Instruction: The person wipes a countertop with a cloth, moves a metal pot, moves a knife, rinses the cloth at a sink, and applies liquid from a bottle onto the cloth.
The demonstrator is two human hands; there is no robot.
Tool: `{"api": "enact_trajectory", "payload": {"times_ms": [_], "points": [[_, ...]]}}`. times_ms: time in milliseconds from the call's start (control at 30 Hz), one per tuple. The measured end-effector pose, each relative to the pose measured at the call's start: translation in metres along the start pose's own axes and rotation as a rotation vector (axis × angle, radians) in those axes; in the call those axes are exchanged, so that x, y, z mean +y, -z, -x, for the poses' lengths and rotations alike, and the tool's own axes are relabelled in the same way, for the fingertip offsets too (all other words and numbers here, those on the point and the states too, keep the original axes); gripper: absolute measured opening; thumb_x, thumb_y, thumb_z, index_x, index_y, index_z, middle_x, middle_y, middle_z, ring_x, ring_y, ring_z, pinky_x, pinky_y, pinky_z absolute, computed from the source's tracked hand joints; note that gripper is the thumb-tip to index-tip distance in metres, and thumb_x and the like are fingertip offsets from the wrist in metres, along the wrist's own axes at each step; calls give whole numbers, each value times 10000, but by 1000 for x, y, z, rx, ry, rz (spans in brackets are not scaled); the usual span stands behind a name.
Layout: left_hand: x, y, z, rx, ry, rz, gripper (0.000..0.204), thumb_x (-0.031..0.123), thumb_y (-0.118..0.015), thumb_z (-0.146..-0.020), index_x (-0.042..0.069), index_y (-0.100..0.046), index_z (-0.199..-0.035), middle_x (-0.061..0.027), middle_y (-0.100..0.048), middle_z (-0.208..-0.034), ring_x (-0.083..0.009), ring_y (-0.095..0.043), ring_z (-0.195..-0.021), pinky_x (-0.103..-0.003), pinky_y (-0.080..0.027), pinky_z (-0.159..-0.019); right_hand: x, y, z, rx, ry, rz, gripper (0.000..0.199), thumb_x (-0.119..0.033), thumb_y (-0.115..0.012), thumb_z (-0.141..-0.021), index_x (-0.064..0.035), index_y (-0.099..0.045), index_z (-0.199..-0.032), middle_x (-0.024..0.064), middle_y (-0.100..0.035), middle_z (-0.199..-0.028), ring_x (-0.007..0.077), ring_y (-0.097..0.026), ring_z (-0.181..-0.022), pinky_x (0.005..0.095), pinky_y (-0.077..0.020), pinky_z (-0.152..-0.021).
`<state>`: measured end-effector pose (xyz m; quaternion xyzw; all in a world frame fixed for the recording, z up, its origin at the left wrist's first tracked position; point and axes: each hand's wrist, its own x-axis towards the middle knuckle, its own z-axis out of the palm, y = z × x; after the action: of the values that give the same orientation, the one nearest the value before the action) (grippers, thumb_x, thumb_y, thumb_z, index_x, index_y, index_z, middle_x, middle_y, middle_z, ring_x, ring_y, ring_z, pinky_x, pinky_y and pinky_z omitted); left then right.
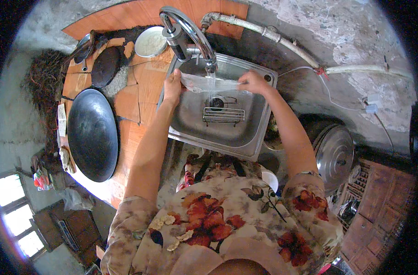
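A thin translucent piece of plastic is stretched level across the steel sink; whether it is a bag or a sheet I cannot tell. My left hand pinches one end by the sink's left rim, thumb up. The other end is gripped by the fingers of my right hand, near the right rim. Water runs from the chrome tap onto the middle of the plastic and down into the basin. Below it, a wire rack stands on the basin floor beside the drain.
On the tiled counter at the left rest a large black wok and a dark round lid. A white bowl of pale food stands left of the tap. At the right sits a lidded metal pot, below a wall pipe.
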<state>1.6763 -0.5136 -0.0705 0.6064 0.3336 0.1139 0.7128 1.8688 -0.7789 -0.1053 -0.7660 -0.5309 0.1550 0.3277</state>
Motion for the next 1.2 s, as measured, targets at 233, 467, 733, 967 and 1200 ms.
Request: {"api": "enact_trajectory", "payload": {"times_ms": [233, 467, 733, 967, 1200], "points": [[-32, 8, -8, -31, 147, 349, 421, 363, -331, -994, -12, -516, -1049, -149, -601, -982, -255, -608, -885, -420, -512, -773, -20, 9, 19, 279, -473, -805, 200, -196, -672, -772, -42, -656, -899, 51, -624, -917, 166, -587, -879, 324, -471, -792], [-54, -88, 4, -147, 281, 1045, 363, 298, -365, -965, 40, -483, -1191, -158, -554, -1145, -349, -522, -1080, -600, -401, -929, -98, -109, -41, 355, -266, -324, 415, -323, -417, -914, -8, -562, -1140, 219, -571, -1132, 341, -539, -1055, 420, -390, -949], [-64, -110, 19, -97, 281, 911, 412, 349, -347, -976, 20, -563, -1100, -113, -588, -1106, -266, -563, -1001, -420, -479, -834, -83, -108, -62, 273, -609, -349, 378, -276, -387, -937, 6, -488, -1169, 244, -506, -1183, 335, -532, -1076, 431, -412, -890], [-40, -113, 35, -85, 230, 692, 463, 462, -372, -947, 46, -569, -998, -108, -612, -877, -244, -561, -792, -387, -468, -728, -32, -160, -79, 521, -701, -1078, 428, -309, -351, -948, -31, -419, -1266, 231, -478, -1228, 346, -452, -1165, 412, -344, -977], [-39, -75, -2, -153, 399, 719, 264, 307, -447, -959, 72, -558, -1005, -92, -611, -892, -247, -583, -805, -398, -490, -724, -74, -161, -79, 531, -580, -848, 506, -537, -390, -919, -81, -557, -1063, 109, -567, -1014, 237, -516, -978, 391, -387, -875]]}}
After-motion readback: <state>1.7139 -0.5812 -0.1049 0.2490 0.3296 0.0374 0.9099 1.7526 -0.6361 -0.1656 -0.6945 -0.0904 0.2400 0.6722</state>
